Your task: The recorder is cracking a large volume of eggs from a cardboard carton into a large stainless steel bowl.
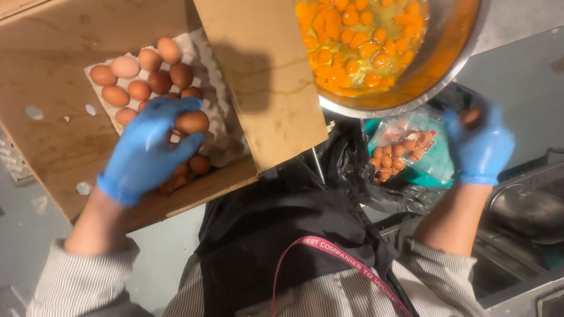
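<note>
Our left hand point(150, 149) pinches a brown egg point(192, 122) over the egg tray point(218, 126) in the cardboard box point(53, 135), while our right hand point(479, 144), curled around something brown, sits just right of the steel bowl point(446, 56).

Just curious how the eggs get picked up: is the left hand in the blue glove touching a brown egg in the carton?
Touching. The head view shows the left hand with its fingers wrapped around a brown egg above the egg carton.
</note>
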